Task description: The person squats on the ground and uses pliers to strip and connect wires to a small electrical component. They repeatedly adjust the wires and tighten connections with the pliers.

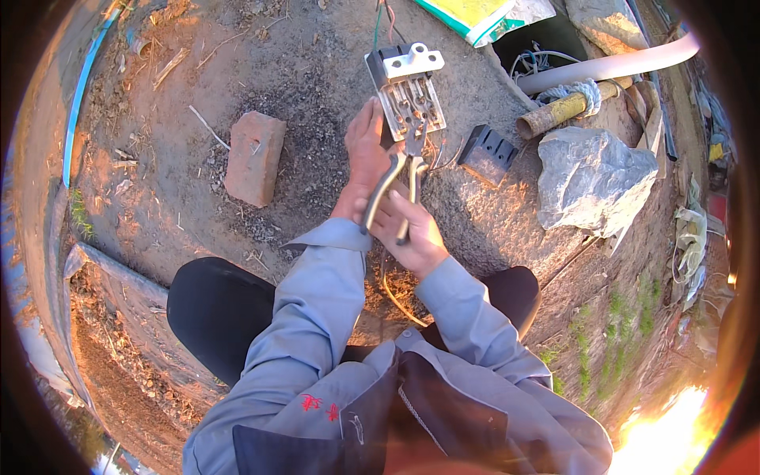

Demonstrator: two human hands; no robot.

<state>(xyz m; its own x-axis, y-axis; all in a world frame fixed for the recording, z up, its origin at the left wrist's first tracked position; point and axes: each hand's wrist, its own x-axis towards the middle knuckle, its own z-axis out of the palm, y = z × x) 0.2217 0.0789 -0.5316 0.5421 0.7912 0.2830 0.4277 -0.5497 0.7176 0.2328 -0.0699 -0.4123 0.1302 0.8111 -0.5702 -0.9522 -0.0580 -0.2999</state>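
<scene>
A knife switch [406, 87] with a white top block, bare metal contacts and a dark upper part lies in front of me. My left hand [367, 154] grips its lower left edge, the fingers pressed along the side and the thumb hidden. In my right hand [412, 232] is a pair of pliers [415, 162] with dark and tan handles. Their jaws reach the switch's lower end, where thin wires come out; whether they grip a wire, I cannot tell. A loose black switch cover [487, 155] sits on the ground to the right.
A reddish brick [255, 158] lies left of my hands. To the right are a large grey rock [595, 180], a yellowish pipe [558, 112] tied with rope, and a pale hose [625, 65]. A green and yellow bag [475, 16] is at the far edge. Yellow wire [392, 294] runs between my knees.
</scene>
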